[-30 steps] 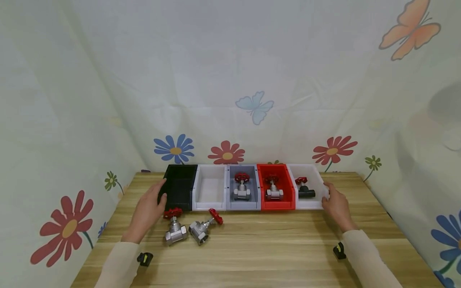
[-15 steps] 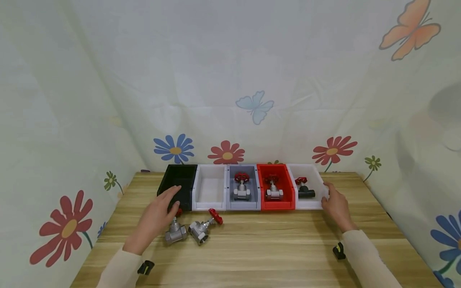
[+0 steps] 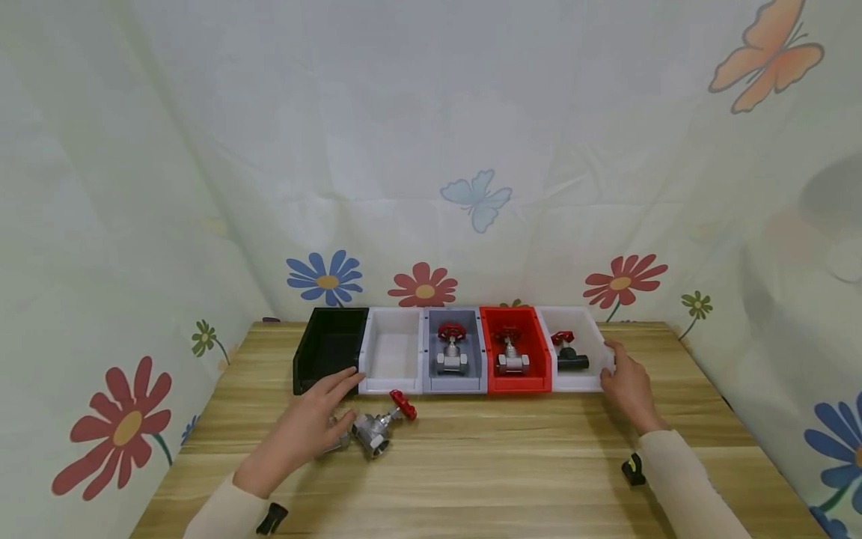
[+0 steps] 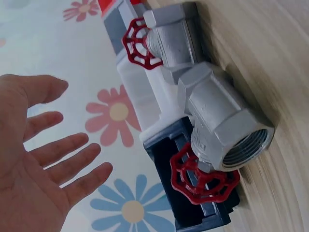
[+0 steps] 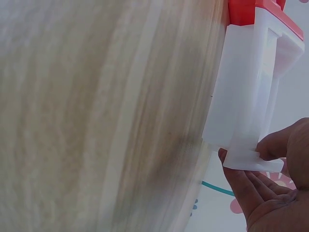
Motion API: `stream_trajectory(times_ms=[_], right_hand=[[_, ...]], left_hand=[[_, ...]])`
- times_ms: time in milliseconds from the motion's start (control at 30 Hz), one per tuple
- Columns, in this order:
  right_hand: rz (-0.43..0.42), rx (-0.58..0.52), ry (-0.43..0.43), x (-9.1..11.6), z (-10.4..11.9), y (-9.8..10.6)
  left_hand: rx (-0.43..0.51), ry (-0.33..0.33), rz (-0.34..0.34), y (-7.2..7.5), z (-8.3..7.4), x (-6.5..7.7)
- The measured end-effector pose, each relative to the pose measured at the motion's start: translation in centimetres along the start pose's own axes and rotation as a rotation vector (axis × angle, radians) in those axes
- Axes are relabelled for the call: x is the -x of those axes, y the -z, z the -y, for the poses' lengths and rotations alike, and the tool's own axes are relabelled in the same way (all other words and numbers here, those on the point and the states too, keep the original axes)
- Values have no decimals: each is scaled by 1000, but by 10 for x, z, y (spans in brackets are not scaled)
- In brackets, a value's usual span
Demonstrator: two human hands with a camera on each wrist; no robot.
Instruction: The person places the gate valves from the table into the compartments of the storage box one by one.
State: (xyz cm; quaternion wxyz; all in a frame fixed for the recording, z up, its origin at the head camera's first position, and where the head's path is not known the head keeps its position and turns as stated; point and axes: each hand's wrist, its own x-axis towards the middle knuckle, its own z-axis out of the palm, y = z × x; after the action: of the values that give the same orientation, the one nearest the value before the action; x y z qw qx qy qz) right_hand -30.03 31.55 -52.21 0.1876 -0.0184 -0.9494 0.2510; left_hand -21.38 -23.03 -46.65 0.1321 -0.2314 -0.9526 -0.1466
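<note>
My left hand [image 3: 303,434] hovers over the table in front of the black bin, fingers extended and nothing held. Beneath it lies a steel gate valve [image 4: 217,116] with a red handwheel, mostly hidden by the hand in the head view. Just right of that valve, a second one [image 3: 373,434] rests tilted, its red wheel toward the bins. My right hand [image 3: 629,385] grips the side wall of the rightmost white bin [image 5: 241,111], thumb on the inside and fingers outside. In this bin sits a valve with a black body [image 3: 572,362] and red handle.
Joined in a row along the back are the black bin [image 3: 301,367], another white bin [image 3: 390,387], a grey bin [image 3: 454,386] and a red bin [image 3: 520,385]. Grey and red each hold a steel valve. A flowered curtain [image 3: 377,150] hangs behind the wooden table [image 3: 505,471].
My left hand has left the black bin's left side and moved right and toward me, over the left valve. My right hand has stayed on the white bin.
</note>
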Motion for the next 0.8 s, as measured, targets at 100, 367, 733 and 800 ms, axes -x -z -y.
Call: stream_trajectory(times_ms=[100, 367, 733, 800], right_hand=[[0, -2, -1, 0, 0, 0], [17, -3, -6, -1, 0, 1], [21, -6, -18, 0, 0, 0], [23, -8, -21, -1, 1, 0]], left_hand=[[-6, -38, 37, -2, -3, 2], [15, -45, 174, -11, -6, 8], [7, -119, 237, -28, -8, 7], [3, -117, 242, -30, -7, 6]])
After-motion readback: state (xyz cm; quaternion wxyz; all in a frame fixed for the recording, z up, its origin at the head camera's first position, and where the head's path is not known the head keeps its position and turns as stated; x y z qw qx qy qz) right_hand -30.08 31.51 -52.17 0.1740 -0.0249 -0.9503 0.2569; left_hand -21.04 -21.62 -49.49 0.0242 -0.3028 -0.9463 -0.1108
